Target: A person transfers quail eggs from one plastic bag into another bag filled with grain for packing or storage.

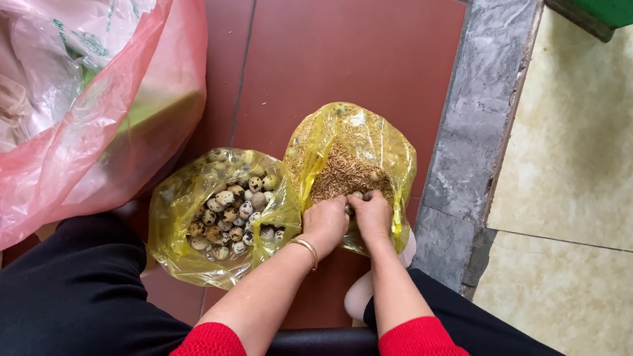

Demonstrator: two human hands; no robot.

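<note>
1. I see both hands, left hand [325,221] and right hand [372,213], curled together, pinching a small egg in the husk-filled yellow bag [348,166].
2. Quail-egg bag [224,215] sits at nine o'clock; I'd advise a light grip.

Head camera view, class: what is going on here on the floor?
A seated person has both hands in a yellow bag of husks: the left hand and right hand are together at its near edge. Beside it, an open yellow bag of speckled eggs sits on the red tiled floor.
</note>
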